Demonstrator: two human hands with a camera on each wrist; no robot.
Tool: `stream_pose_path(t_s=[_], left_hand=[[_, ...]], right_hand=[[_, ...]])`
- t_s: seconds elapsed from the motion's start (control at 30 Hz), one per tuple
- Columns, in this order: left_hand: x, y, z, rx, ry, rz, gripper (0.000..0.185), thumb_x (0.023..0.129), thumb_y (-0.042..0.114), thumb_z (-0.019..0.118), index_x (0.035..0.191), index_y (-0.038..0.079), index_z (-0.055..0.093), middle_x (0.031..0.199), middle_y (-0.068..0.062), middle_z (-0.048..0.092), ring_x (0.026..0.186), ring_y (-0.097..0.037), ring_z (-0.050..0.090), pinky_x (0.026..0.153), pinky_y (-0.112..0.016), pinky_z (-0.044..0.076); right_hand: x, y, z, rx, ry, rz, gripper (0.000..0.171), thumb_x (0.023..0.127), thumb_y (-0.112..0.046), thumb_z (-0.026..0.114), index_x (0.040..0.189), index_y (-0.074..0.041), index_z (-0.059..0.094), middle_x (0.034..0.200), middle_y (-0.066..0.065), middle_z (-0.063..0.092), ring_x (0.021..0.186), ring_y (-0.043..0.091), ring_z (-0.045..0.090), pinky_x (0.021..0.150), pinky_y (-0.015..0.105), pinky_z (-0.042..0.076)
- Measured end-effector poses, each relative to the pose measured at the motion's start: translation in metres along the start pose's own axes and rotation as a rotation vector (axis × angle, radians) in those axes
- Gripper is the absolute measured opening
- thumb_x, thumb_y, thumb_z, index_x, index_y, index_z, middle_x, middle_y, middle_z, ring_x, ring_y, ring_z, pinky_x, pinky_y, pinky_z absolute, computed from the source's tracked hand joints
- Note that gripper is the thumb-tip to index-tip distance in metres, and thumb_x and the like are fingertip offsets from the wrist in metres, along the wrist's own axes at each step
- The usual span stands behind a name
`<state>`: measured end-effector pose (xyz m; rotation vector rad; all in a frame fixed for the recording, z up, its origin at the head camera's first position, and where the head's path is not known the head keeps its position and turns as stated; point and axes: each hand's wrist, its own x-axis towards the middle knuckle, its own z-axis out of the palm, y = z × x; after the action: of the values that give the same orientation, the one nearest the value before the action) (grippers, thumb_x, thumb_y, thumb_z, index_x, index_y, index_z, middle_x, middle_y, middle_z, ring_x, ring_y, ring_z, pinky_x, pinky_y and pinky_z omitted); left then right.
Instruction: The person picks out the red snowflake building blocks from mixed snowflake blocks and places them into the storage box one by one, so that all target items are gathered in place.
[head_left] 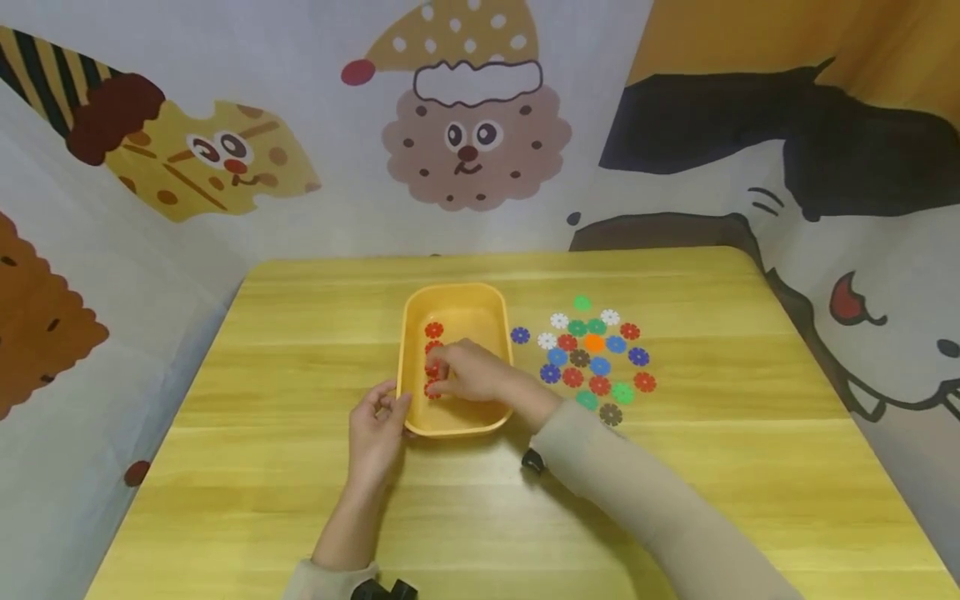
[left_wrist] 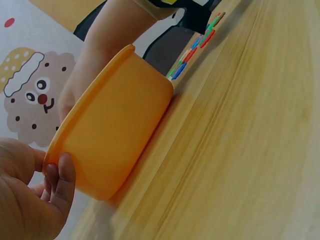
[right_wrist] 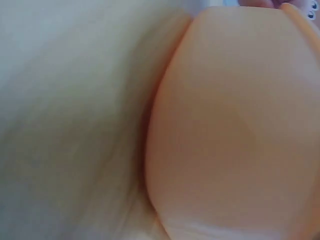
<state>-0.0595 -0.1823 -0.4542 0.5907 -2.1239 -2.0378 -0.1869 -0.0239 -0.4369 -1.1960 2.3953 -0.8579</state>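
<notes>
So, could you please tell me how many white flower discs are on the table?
3: white discs at the pile's far edge, and its left side. Others may be hidden.

No readable text, label, brand or number on any surface in these views.

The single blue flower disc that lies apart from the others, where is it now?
In the head view, the blue flower disc lies on the table, between the right wall of the yellow tub and the cluster of coloured discs on the right.
</notes>
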Motion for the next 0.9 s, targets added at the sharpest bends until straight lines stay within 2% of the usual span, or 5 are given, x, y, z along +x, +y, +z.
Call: stream_pose_path(t_s=[0.23, 0.5, 0.7, 0.9], left_hand=[[-0.002, -0.002, -0.001, 0.032, 0.006, -0.005, 0.032, 0.099, 0.005, 0.063, 0.129, -0.004, 0.06, 0.093, -0.011, 0.053, 0.07, -0.022, 0.065, 0.056, -0.025, 0.06], [-0.002, -0.001, -0.001, 0.029, 0.018, -0.021, 0.031, 0.099, 0.005, 0.063, 0.129, -0.002, 0.061, 0.095, -0.011, 0.053, 0.07, -0.02, 0.063, 0.057, -0.025, 0.06], [-0.002, -0.001, 0.0, 0.033, 0.024, -0.039, 0.031, 0.099, 0.006, 0.063, 0.13, -0.001, 0.06, 0.095, -0.011, 0.052, 0.071, -0.02, 0.063, 0.057, -0.025, 0.06], [-0.001, -0.003, 0.001, 0.037, 0.017, -0.029, 0.031, 0.099, 0.006, 0.063, 0.13, -0.002, 0.06, 0.095, -0.011, 0.051, 0.07, -0.019, 0.062, 0.056, -0.024, 0.059]], right_hand=[[-0.016, -0.004, -0.007, 0.034, 0.119, -0.06, 0.028, 0.093, -0.023, 0.075, 0.114, -0.005, 0.069, 0.082, -0.007, 0.067, 0.063, 0.009, 0.056, 0.06, 0.022, 0.051], [-0.047, 0.0, -0.021, 0.055, 0.213, -0.102, 0.019, 0.095, -0.024, 0.074, 0.101, -0.007, 0.068, 0.079, -0.006, 0.06, 0.06, 0.007, 0.049, 0.054, 0.021, 0.047], [-0.071, 0.015, -0.027, 0.08, 0.259, -0.071, 0.014, 0.094, -0.022, 0.075, 0.095, -0.013, 0.065, 0.079, -0.007, 0.059, 0.058, 0.008, 0.047, 0.053, 0.022, 0.044], [-0.091, 0.027, -0.035, 0.089, 0.292, -0.024, 0.013, 0.094, -0.022, 0.075, 0.091, -0.015, 0.064, 0.078, -0.007, 0.06, 0.061, 0.01, 0.048, 0.055, 0.024, 0.046]])
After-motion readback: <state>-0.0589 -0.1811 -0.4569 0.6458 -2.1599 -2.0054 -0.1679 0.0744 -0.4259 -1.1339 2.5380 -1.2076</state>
